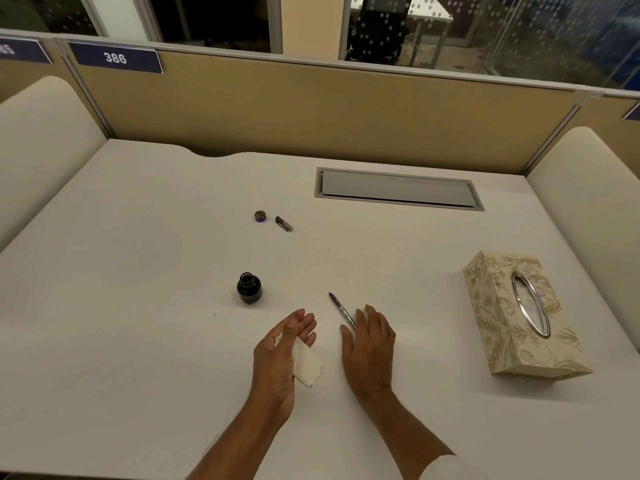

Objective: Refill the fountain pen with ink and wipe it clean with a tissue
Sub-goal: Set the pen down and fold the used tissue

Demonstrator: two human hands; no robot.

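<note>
White table. Cream tissue box with gold floral pattern and silver oval rim. Dark, near-black ink bottle. White tissue. Navy sign, white 386.

— What sort of room is this?

— An office booth. A white worktop with a grey cable hatch set flush into it near the back.

— And behind that?

— A tan partition panel carrying a blue plate marked 386. Cream padded dividers flank both sides.

— Anything beyond?

— Glass walls with dotted film, a dark office chair and a pale table behind them. The light is warm and dim.
</note>
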